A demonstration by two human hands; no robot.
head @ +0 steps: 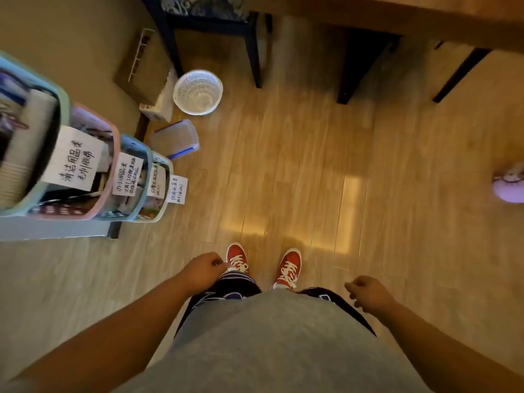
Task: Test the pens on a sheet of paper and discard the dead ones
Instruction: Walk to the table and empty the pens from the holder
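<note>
Head view shows your left hand and right hand hanging loosely curled and empty, with no pens or paper visible, so you risk rummaging the wrong pastel plastic labelled storage bins at the floor's left edge.
</note>
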